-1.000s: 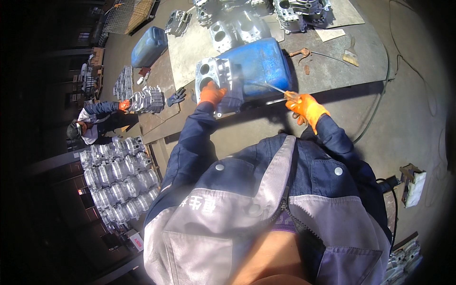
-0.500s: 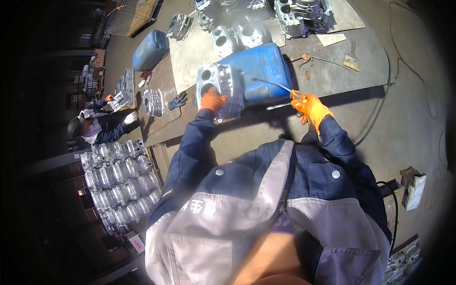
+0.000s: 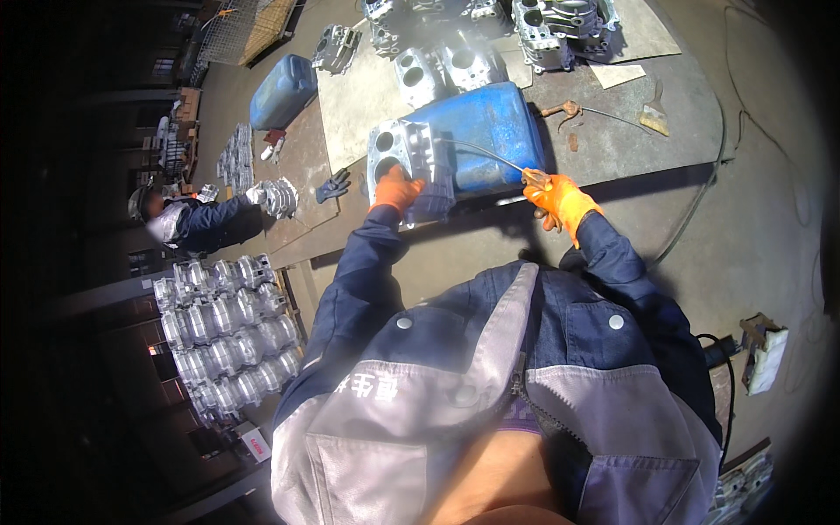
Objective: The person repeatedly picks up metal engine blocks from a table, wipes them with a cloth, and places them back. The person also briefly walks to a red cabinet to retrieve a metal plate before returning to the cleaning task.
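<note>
A silver engine block casting (image 3: 417, 144) with round bores stands at the table's near edge. My left hand (image 3: 398, 190), in an orange glove, grips it by the lower bore, the fingertips hidden inside. In my right hand (image 3: 564, 203), also orange-gloved, is an air blow gun (image 3: 535, 179), the fingers closed round its handle. Its long thin tube (image 3: 494, 153) reaches left over a blue plastic jerrycan (image 3: 486, 122), and the tip is at the casting's right side. The jerrycan lies right behind the casting.
Several more castings (image 3: 459, 66) stand at the back of the table (image 3: 630, 131). A second blow gun (image 3: 569, 108) and a brush (image 3: 654, 121) lie right. Left are a dark glove (image 3: 332, 185), another jerrycan (image 3: 282, 92), stacked castings (image 3: 223, 328) and a co-worker (image 3: 206, 223).
My right hand has shifted slightly left, bringing the tube's tip to the casting. My left hand keeps its grip. The co-worker's white-gloved hand has reached the casting at the table's left end.
</note>
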Tool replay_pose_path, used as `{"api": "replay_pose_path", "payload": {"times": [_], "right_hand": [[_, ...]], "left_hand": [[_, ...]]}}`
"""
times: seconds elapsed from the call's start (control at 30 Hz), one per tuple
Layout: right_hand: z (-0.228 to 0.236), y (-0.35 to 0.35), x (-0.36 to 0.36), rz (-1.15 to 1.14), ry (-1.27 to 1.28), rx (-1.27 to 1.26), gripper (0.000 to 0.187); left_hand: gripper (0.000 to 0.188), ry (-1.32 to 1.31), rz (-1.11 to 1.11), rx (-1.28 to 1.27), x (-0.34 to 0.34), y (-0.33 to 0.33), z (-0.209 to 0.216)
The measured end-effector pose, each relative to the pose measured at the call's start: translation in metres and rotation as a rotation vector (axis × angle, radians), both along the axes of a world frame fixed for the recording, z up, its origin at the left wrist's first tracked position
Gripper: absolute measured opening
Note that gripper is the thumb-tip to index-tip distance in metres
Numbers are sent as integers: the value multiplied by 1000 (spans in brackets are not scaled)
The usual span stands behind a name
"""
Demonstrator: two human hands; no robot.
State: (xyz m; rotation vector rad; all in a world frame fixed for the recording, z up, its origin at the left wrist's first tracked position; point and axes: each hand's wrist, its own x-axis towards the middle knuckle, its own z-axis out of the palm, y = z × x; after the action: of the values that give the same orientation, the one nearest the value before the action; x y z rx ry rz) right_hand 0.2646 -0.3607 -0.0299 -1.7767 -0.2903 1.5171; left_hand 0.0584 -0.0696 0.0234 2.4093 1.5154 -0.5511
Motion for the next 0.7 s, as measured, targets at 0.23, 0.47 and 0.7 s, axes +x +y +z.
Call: {"api": "replay_pose_path", "payload": {"times": [0.23,0.47,0.7], "right_hand": [[-2,5,0,-60,9,-22,37],[-12,6,-1,-92,54,0,38],[0,14,11,-74,-11,-70,38]], "left_hand": [[63,-18,-29,45,1,-5,2],[64,-15,-5,13,1,-3,1],[65,-4,-12,13,-1,0,-1]]}}
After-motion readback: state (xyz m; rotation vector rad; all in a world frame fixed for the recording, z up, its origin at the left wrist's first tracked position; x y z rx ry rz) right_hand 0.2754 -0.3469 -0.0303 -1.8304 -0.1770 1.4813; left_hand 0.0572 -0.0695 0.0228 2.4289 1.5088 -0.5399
